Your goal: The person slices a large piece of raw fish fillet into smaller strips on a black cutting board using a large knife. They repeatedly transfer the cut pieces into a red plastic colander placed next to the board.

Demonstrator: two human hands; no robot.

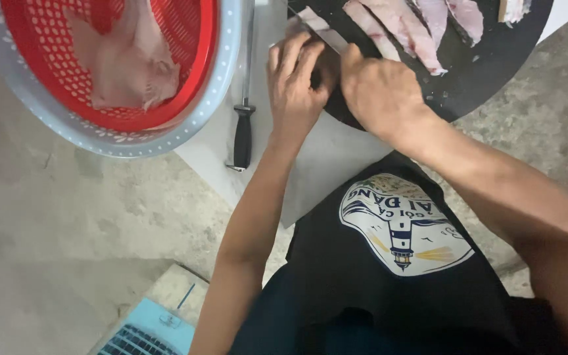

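Observation:
My left hand (294, 82) lies with fingers curled over a pale piece of fish (311, 21) at the near edge of a round black cutting board (488, 72). My right hand (377, 90) is closed on the handle of a knife (323, 33), whose blade runs up and left past my left fingertips. The handle itself is hidden in my fist. Several pink fish strips (402, 29) lie side by side farther back on the board.
A red perforated basket (195, 79) inside a grey basin (228, 72) holds a large pale fish piece (126, 66) at the upper left. A black-handled sharpening steel (242, 125) lies on a light sheet (323, 164). Concrete floor surrounds; a blue item (149, 332) sits at the bottom.

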